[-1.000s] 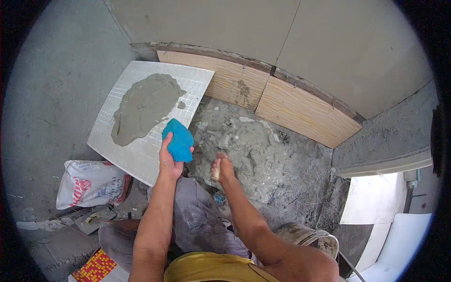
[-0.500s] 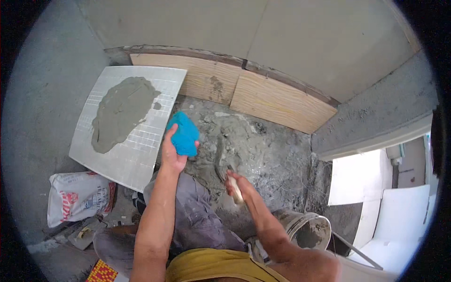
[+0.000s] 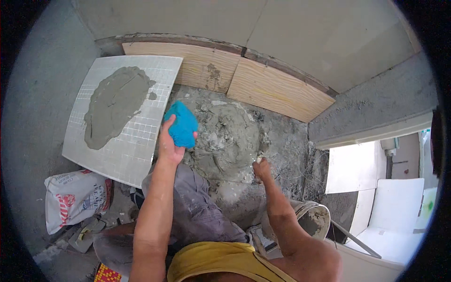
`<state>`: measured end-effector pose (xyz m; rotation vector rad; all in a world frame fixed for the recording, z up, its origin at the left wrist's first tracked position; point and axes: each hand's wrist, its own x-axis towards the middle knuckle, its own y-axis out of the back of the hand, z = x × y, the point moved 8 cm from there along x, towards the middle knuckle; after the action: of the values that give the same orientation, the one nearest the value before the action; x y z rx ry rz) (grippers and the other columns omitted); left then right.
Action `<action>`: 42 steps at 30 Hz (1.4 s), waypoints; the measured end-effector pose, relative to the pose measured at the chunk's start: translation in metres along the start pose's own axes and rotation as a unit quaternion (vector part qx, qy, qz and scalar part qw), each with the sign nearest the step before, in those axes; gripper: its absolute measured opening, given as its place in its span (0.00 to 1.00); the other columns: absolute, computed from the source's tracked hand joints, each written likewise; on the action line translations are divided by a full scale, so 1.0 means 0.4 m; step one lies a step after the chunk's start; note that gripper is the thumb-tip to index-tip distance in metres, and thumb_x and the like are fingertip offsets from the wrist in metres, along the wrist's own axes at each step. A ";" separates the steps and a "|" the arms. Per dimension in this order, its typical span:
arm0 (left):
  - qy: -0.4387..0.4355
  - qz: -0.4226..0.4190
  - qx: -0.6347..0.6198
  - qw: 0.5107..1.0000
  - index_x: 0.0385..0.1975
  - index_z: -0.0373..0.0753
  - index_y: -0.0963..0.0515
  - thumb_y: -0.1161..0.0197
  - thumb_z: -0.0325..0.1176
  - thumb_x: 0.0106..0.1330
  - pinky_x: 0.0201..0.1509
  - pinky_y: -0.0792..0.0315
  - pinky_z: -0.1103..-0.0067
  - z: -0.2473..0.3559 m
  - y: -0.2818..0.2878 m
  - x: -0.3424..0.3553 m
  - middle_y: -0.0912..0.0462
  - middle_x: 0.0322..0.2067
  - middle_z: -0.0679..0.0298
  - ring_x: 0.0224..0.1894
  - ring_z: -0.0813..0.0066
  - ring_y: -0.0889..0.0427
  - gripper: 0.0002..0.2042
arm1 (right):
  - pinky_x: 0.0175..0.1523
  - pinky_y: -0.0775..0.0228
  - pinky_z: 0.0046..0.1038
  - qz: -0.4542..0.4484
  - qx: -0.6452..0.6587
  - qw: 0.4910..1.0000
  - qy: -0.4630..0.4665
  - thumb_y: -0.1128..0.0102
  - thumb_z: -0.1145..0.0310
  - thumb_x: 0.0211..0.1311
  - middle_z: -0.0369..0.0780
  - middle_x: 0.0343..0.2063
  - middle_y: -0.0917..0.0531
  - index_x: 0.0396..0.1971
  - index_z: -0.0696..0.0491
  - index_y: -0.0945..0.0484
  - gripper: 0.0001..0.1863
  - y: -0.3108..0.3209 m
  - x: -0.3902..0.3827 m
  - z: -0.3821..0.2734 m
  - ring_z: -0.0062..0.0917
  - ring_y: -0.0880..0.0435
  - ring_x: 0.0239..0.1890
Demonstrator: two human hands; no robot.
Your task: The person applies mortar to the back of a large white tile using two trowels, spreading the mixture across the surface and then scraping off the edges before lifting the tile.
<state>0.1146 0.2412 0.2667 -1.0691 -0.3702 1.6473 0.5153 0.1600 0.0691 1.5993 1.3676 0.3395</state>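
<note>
My left hand (image 3: 172,149) is wrapped round a bright blue sponge (image 3: 182,123), held in the air between the tiled sheet and the mortar. Grey mortar (image 3: 228,141) lies in a wet heap on the floor ahead of me. At its right edge my right hand (image 3: 263,170) is closed round the pale handle of a trowel (image 3: 259,160); the tool's blade can hardly be made out against the mortar. To my left the pale gridded sheet (image 3: 136,160) rests at a slant, with a thick patch of mortar (image 3: 117,105) spread over its upper part.
Plywood strips (image 3: 279,91) line the foot of the far wall. A mortar-smeared bucket (image 3: 320,206) stands by my right arm. On the left lies a white printed bag (image 3: 75,199), with a flat tool (image 3: 87,237) close by. White panels (image 3: 354,164) stand at the right.
My right hand and the trowel have swept right, from the near side of the mortar to its right edge. The heap looks rounder. My left hand still holds the sponge.
</note>
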 end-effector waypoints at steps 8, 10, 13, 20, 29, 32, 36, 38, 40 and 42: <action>0.000 0.034 -0.007 0.999 0.57 0.40 0.32 0.37 0.49 0.62 0.38 0.20 0.67 0.011 0.031 0.025 0.23 0.45 0.56 0.44 0.62 0.20 0.28 | 0.25 0.26 0.36 -0.128 0.251 0.957 -0.068 0.44 0.69 0.57 0.50 0.26 0.19 0.43 0.61 0.32 0.16 -0.185 -0.092 -0.195 0.33 0.18 0.21; 0.003 0.031 0.001 1.000 0.57 0.40 0.32 0.37 0.49 0.62 0.38 0.20 0.67 0.007 0.020 0.018 0.22 0.45 0.56 0.43 0.62 0.19 0.28 | 0.37 0.24 0.42 -0.050 0.141 0.989 0.013 0.43 0.67 0.57 0.55 0.27 0.19 0.44 0.61 0.31 0.18 -0.149 -0.122 -0.245 0.45 0.16 0.30; 0.020 0.024 0.029 0.999 0.57 0.39 0.33 0.38 0.48 0.63 0.38 0.20 0.67 -0.010 0.015 0.023 0.23 0.46 0.57 0.44 0.61 0.20 0.27 | 0.46 0.27 0.46 0.038 0.075 0.985 0.149 0.43 0.66 0.57 0.56 0.30 0.18 0.48 0.62 0.33 0.22 -0.151 -0.202 -0.354 0.51 0.17 0.38; 0.008 0.040 0.230 0.972 0.59 0.45 0.34 0.50 0.37 0.68 0.30 0.23 0.69 -0.081 -0.028 0.066 0.22 0.42 0.57 0.35 0.65 0.20 0.20 | 0.45 0.28 0.49 -0.142 -0.072 0.982 0.099 0.41 0.65 0.57 0.58 0.35 0.18 0.62 0.60 0.43 0.34 -0.201 -0.189 -0.436 0.54 0.18 0.40; 0.016 0.058 0.319 0.946 0.58 0.47 0.32 0.56 0.32 0.68 0.19 0.33 0.73 -0.130 -0.052 0.155 0.25 0.36 0.60 0.27 0.70 0.26 0.19 | 0.22 0.30 0.34 -0.133 0.419 0.881 -0.172 0.44 0.70 0.58 0.40 0.20 0.25 0.43 0.53 0.33 0.14 -0.197 -0.431 0.000 0.30 0.23 0.18; 0.060 0.075 0.350 0.932 0.55 0.46 0.30 0.56 0.31 0.67 0.18 0.35 0.73 -0.171 -0.101 0.123 0.25 0.34 0.60 0.26 0.71 0.26 0.17 | 0.17 0.34 0.30 -0.114 0.493 0.836 -0.212 0.46 0.71 0.58 0.35 0.16 0.30 0.33 0.51 0.33 0.06 -0.350 -0.338 0.071 0.24 0.28 0.13; 0.042 0.109 0.326 0.938 0.51 0.46 0.27 0.57 0.30 0.65 0.17 0.36 0.74 -0.149 -0.066 0.089 0.25 0.32 0.60 0.25 0.71 0.27 0.16 | 0.17 0.36 0.30 -0.168 0.542 0.809 -0.156 0.46 0.71 0.58 0.35 0.15 0.29 0.26 0.52 0.34 0.06 -0.368 -0.288 -0.259 0.24 0.30 0.13; 0.023 0.123 0.317 0.940 0.49 0.47 0.26 0.57 0.29 0.64 0.16 0.38 0.75 -0.144 -0.057 0.105 0.25 0.30 0.60 0.22 0.72 0.28 0.17 | 0.17 0.36 0.30 -0.173 0.549 0.806 -0.136 0.46 0.70 0.58 0.35 0.15 0.30 0.27 0.53 0.34 0.06 -0.365 -0.259 -0.340 0.23 0.30 0.13; 0.032 0.117 0.315 0.941 0.49 0.47 0.27 0.58 0.30 0.63 0.15 0.39 0.75 -0.154 -0.070 0.111 0.26 0.29 0.62 0.20 0.73 0.30 0.17 | 0.22 0.31 0.37 -0.143 0.452 0.876 -0.090 0.46 0.70 0.57 0.41 0.17 0.23 0.34 0.57 0.31 0.08 -0.330 -0.246 -0.373 0.32 0.23 0.17; 0.046 0.111 0.313 0.942 0.49 0.47 0.27 0.58 0.30 0.63 0.15 0.40 0.75 -0.170 -0.076 0.128 0.26 0.27 0.63 0.19 0.73 0.31 0.17 | 0.27 0.29 0.41 -0.044 0.310 0.950 0.006 0.47 0.70 0.56 0.47 0.20 0.21 0.39 0.60 0.32 0.12 -0.285 -0.250 -0.385 0.39 0.20 0.22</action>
<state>0.1867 0.2793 0.2277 -0.7094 0.3396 1.7322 0.3017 0.1352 0.0908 2.0277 1.6488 -0.1584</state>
